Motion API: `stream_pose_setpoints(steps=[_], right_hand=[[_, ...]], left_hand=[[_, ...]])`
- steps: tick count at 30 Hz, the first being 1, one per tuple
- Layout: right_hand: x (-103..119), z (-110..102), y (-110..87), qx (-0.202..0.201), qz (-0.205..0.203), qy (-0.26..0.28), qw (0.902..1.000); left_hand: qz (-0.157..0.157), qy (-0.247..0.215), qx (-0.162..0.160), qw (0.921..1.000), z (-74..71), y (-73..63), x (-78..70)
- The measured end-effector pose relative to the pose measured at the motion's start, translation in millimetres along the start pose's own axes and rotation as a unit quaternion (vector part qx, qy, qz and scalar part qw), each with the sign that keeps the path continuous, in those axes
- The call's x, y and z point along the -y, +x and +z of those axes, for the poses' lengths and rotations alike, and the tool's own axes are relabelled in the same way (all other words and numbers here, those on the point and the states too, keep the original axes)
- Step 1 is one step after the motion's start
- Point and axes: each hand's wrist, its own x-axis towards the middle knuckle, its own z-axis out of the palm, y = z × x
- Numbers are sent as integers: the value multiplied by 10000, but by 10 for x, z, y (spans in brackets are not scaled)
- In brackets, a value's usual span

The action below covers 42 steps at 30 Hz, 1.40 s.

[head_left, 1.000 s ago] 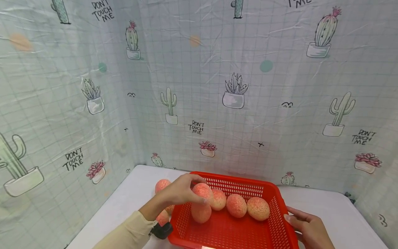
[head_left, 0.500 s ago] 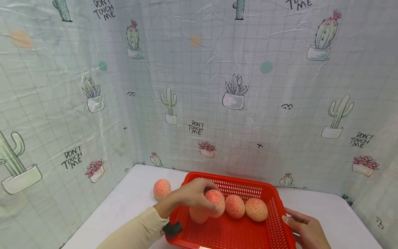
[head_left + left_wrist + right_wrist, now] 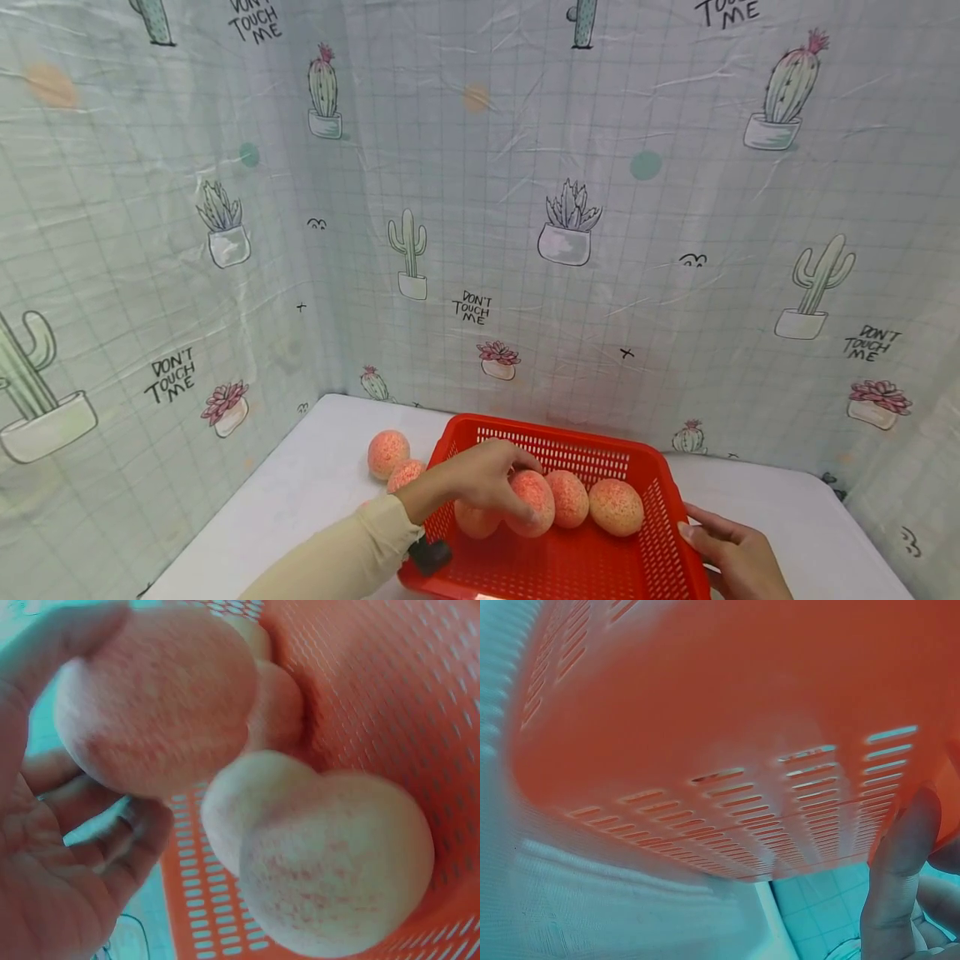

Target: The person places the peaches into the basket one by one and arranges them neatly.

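My left hand [image 3: 491, 482] is inside the red plastic basket [image 3: 570, 575], thumb and fingers around a pink-speckled peach [image 3: 532, 505]. In the left wrist view, the thumb lies across the top of this peach [image 3: 157, 701]. A paler peach [image 3: 475, 519] sits left of it, partly covered by the hand. To the right, two more peaches, one pinkish [image 3: 568, 500] and one yellower [image 3: 617, 507], rest along the basket's back. My right hand [image 3: 738, 557] grips the basket's right rim, thumb on top; the right wrist view has its fingers [image 3: 900, 877] against the slotted outer wall.
Left of the basket, a peach [image 3: 388, 454] and another beside it [image 3: 406, 475] lie on the white table [image 3: 277, 492]; the left sleeve hides part of that area. A cactus-print sheet [image 3: 510, 208] hangs behind and at the left. A dark device [image 3: 431, 554] is strapped to the left wrist.
My left hand has carried its peach rightward and lower into the basket, beside the other peaches. My right hand keeps its hold on the rim.
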Motion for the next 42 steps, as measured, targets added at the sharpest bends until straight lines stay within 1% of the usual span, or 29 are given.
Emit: stream_pose_setpoints(steps=[6,13,20,22,31,37,42], right_hand=[[-7,-10,14,-9,22,58,10000],[-12,-16,25,22,45,123,9999],[-1,0,22,67,87,72,9999],[1,7,21,71,77,43,9999],[0,-4,8,8,101,1,9999],[14,-11,-6,12,106,-75,9999],[15,-12,-7,12,112,-52,9999]], left_hand=[[104,82,280,9995,56,76,49],[235,373,423,9981,125,131,109],[263,983,396,9940,161,147,176],[277,1088,382,9929,169,145,195],[312,1156,336,9922,204,181,236],[439,1492,316,9873,229,191,204],[413,1668,396,9843,249,181,180]])
